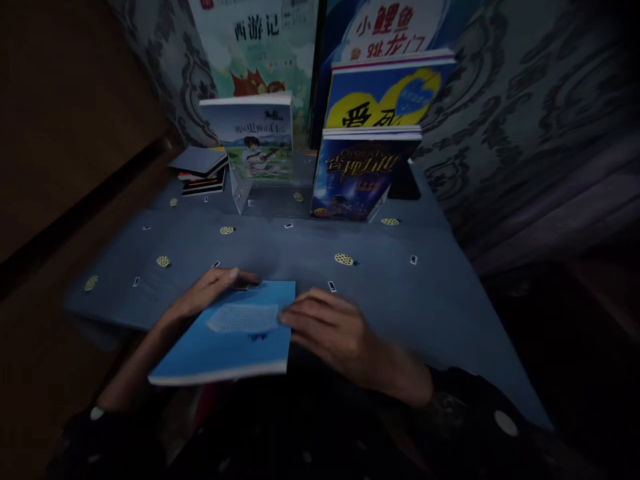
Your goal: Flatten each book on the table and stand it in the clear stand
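The blue book (227,357) lies toward eight o'clock from the middle of our view, held over the near edge of the cloth-covered table (280,250). At six o'clock, our right hand (333,330) pinches the book's right edge, fingertips over the cover. At eight o'clock, our left hand (213,290) rests along its far-left side; we cannot tell whether those fingers grip or merely steady it.

It looks like a slim paperback, so we judge it light and fairly bendy, with a smooth cover that could slide under dry fingers. A pinch at one corner might crease it or let the leaves splay; we would do better to hold both opposite edges, thumbs on top.

Just above the hub, a clear stand (273,201) bears upright books. Toward eleven o'clock it holds one with a guitar player on its cover (263,143); toward one o'clock, a dark blue book (360,180), with a blue-and-yellow book (385,97) standing behind. Taller teal (250,53) and deep-blue books (333,33) rise at the back; we cannot tell what supports them. At ten o'clock sits a small stack of books (200,163).
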Motion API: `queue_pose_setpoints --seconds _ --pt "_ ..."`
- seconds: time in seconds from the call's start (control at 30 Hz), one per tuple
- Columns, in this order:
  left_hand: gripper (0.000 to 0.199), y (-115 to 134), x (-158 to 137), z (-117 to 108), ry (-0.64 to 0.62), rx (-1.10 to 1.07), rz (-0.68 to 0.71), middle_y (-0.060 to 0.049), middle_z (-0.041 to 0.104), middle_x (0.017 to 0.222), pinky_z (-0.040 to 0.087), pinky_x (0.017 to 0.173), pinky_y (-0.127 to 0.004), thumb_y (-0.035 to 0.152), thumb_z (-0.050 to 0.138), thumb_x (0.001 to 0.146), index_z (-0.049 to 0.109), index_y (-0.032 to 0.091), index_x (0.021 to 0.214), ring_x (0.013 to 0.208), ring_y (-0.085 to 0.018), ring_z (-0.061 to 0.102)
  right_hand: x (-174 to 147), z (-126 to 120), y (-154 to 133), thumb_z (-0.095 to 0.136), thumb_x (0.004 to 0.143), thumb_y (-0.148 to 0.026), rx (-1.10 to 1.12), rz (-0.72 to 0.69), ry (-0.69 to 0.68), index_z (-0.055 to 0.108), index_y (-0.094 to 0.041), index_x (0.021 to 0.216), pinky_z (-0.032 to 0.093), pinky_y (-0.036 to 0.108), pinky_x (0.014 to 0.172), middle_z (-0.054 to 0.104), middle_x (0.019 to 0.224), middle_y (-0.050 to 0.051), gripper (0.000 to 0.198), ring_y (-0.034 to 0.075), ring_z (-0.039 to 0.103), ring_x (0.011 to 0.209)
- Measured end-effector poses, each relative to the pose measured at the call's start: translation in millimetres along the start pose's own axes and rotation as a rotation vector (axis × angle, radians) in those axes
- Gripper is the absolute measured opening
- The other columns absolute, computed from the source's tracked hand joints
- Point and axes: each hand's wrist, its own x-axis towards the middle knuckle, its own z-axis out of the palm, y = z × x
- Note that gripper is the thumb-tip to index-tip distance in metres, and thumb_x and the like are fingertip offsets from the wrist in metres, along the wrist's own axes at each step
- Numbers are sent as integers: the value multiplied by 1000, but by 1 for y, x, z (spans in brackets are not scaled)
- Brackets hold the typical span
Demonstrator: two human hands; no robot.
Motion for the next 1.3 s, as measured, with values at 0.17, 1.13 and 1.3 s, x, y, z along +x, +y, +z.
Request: queue_pose_setpoints --seconds 0.17,1.13,1.3 --pt "76 0 -1 -2 369 -372 65 -12 76 105 62 84 -44 79 35 91 64 19 126 103 -30 72 41 -5 28 57 98 -41 352 527 256 68 -19 79 54 28 52 67 70 0 30 13 61 58" --pt "41 -38 20 21 447 1062 121 -18 58 144 48 107 -49 26 36 104 55 12 137 135 -29 54 -3 55 103 46 101 -24 -361 291 -35 64 -13 124 55 58 100 65 123 18 32 33 62 114" --pt "41 -34 27 22 415 1047 160 -18 59 143 49 105 -47 26 37 104 56 12 137 131 -28 57 -4 53 103 48 100 -23 -278 289 -11 64 -14 124 57 58 98 66 123 17 30 32 62 115"
